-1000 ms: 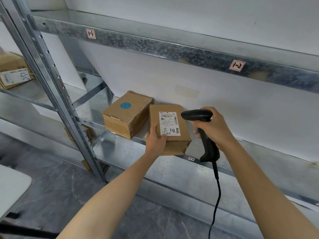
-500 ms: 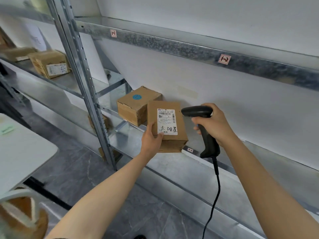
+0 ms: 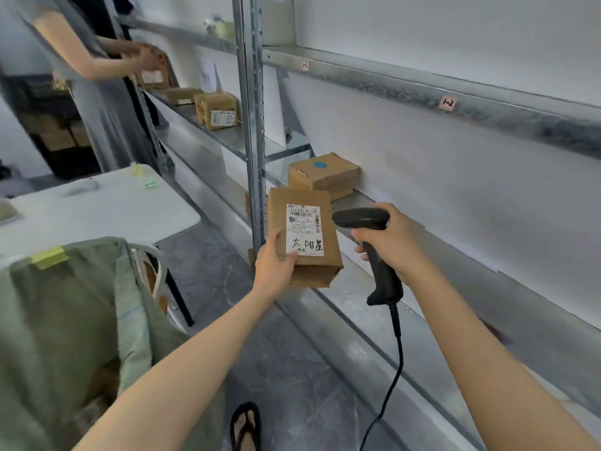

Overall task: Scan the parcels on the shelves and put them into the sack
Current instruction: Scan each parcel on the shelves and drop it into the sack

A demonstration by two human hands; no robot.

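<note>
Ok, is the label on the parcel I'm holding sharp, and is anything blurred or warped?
Head view: the label on the parcel is sharp, handwriting legible; head view: the other person at top left is blurred; head view: the uprights splay, a wide-lens effect; light is soft, no hard glare.

The steel shelf [image 3: 351, 288] bears a blue-stickered cardboard box [image 3: 320, 175] against the wall. The neighbouring bay's shelf [image 3: 234, 138] holds two cartons [image 3: 217, 110]. A green note [image 3: 149, 184] lies on the white table [image 3: 107, 213].

parcel [image 3: 279, 216] label print too small to read; sack [image 3: 65, 320] left of left grip [image 3: 276, 265] cut by frame edge; scanner [image 3: 359, 219] cable below right grip [image 3: 390, 242] exits bottom
</note>
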